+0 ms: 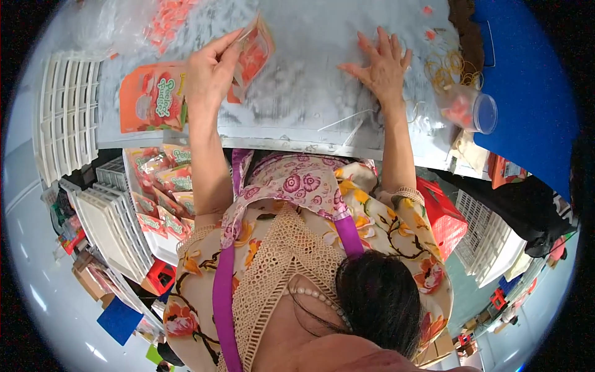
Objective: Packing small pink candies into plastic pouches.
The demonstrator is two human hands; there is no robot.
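My left hand is closed, pinching the upper edge of a small pouch with a clear window that shows red-orange pieces inside. Under and beside my left wrist lie flat orange printed pouches. My right hand rests on the grey tabletop with its fingers spread and nothing in them. Between the hands and the table's near edge lie thin white strips. To the right of my right hand is a loose heap of yellowish rubber bands.
A clear tub with reddish pieces lies on its side at the right. Loose red-orange pieces sit at the far left beside clear plastic. White plastic crates stand at left. A tray of filled pouches is below the table edge; a red stool stands right.
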